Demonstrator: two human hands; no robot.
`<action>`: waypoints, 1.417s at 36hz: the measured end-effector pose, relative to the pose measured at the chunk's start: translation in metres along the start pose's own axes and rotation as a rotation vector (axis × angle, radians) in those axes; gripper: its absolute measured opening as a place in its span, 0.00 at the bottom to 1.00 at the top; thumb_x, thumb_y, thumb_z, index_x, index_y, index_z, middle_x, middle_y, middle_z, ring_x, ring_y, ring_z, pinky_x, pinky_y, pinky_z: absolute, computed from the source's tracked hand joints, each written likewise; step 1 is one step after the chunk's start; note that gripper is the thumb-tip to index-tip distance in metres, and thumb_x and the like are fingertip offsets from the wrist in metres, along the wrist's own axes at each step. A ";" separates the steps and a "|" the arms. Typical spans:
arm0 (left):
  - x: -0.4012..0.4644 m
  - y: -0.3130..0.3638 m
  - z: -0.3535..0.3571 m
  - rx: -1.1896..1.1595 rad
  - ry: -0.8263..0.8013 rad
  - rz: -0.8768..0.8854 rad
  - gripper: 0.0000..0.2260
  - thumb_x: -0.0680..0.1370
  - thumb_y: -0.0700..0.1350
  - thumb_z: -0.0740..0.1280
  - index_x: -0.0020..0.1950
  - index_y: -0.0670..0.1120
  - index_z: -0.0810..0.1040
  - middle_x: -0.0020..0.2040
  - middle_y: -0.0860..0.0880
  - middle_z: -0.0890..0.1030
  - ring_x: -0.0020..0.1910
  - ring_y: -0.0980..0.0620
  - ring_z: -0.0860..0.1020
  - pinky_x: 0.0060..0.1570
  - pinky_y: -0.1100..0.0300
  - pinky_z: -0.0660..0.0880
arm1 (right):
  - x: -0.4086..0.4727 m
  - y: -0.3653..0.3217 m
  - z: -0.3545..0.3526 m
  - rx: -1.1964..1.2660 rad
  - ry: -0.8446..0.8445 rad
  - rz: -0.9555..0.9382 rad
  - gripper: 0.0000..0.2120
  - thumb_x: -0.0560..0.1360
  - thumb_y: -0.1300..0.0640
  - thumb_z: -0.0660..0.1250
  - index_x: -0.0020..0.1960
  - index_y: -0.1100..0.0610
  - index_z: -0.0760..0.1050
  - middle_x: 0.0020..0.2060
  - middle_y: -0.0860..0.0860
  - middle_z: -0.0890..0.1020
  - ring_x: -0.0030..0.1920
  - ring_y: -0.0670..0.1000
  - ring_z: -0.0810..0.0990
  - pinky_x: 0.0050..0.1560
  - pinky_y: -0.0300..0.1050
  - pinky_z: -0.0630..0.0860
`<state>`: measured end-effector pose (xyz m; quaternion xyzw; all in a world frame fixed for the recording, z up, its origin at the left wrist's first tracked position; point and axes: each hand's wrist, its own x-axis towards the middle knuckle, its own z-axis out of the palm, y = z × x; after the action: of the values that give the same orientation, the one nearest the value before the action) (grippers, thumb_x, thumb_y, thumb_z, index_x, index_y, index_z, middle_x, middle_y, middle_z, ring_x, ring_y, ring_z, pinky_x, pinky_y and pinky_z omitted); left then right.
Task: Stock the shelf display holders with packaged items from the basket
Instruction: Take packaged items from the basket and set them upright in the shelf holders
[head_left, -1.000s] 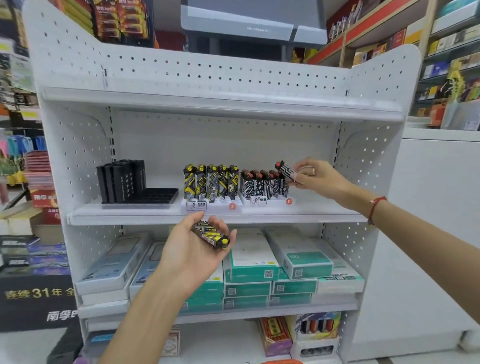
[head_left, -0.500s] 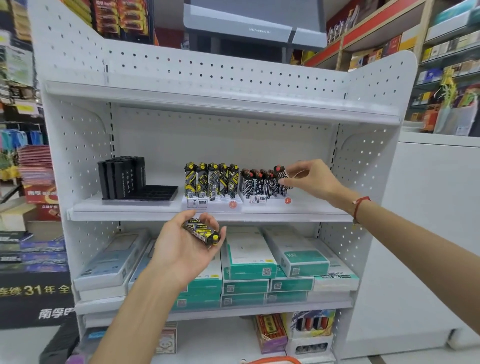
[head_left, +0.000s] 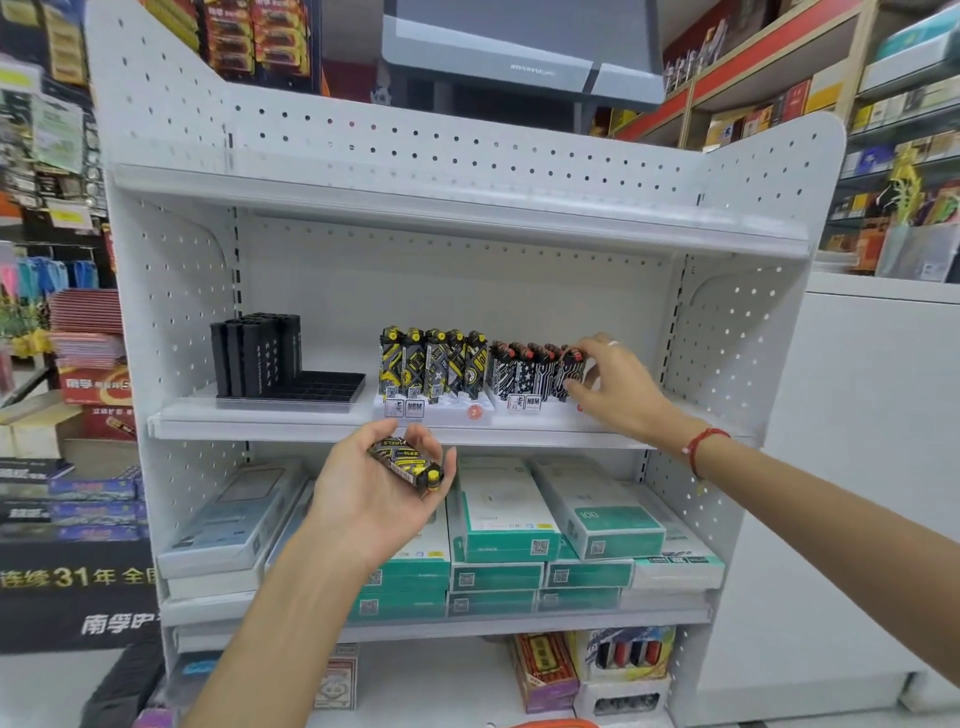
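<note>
My left hand (head_left: 376, 491) lies palm up below the middle shelf and holds a yellow-and-black packaged item (head_left: 406, 461) on its side. My right hand (head_left: 615, 382) pinches a black-and-white item with a red cap (head_left: 571, 369), which stands upright at the right end of its row (head_left: 524, 371) in the white display holder (head_left: 556, 410). A row of yellow-and-black items (head_left: 434, 364) fills the neighbouring white holder (head_left: 457, 413). A black slotted holder (head_left: 311, 387) with several black items (head_left: 257, 351) stands at the left. A sliver of the orange basket (head_left: 561, 724) shows at the bottom edge.
The white perforated shelf unit (head_left: 322, 423) has a bare top shelf. Stacked teal and grey boxes (head_left: 498, 525) fill the shelf below. Small packs (head_left: 621, 654) lie on the lowest shelf. A white counter (head_left: 878, 467) stands to the right, store goods to the left.
My right hand has brought the black-and-white item from above the row down into the right end of its holder. My left hand with the yellow-and-black item has barely moved.
</note>
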<state>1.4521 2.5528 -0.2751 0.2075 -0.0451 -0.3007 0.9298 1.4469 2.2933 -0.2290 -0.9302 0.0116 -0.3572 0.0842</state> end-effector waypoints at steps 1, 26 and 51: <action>0.000 -0.001 0.000 0.003 -0.001 -0.003 0.07 0.79 0.44 0.59 0.53 0.43 0.70 0.39 0.50 0.73 0.36 0.54 0.73 0.55 0.57 0.73 | -0.001 -0.002 0.004 -0.012 0.016 0.017 0.19 0.77 0.55 0.64 0.65 0.61 0.70 0.58 0.56 0.74 0.47 0.54 0.79 0.48 0.44 0.70; 0.000 0.004 -0.004 0.039 -0.022 -0.011 0.07 0.79 0.45 0.59 0.52 0.42 0.70 0.38 0.49 0.74 0.35 0.54 0.73 0.49 0.56 0.74 | 0.011 -0.008 0.001 0.000 0.106 0.212 0.13 0.75 0.50 0.68 0.54 0.56 0.71 0.37 0.50 0.81 0.36 0.54 0.80 0.41 0.46 0.76; -0.009 -0.012 0.013 0.437 -0.198 0.311 0.12 0.80 0.45 0.54 0.42 0.45 0.74 0.58 0.47 0.82 0.63 0.50 0.75 0.58 0.53 0.68 | -0.053 -0.112 -0.021 0.750 -0.410 0.255 0.07 0.78 0.51 0.64 0.47 0.51 0.79 0.38 0.49 0.82 0.34 0.44 0.81 0.32 0.37 0.75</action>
<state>1.4359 2.5446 -0.2682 0.3631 -0.2307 -0.1562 0.8891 1.3889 2.4052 -0.2307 -0.8780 -0.0211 -0.1317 0.4596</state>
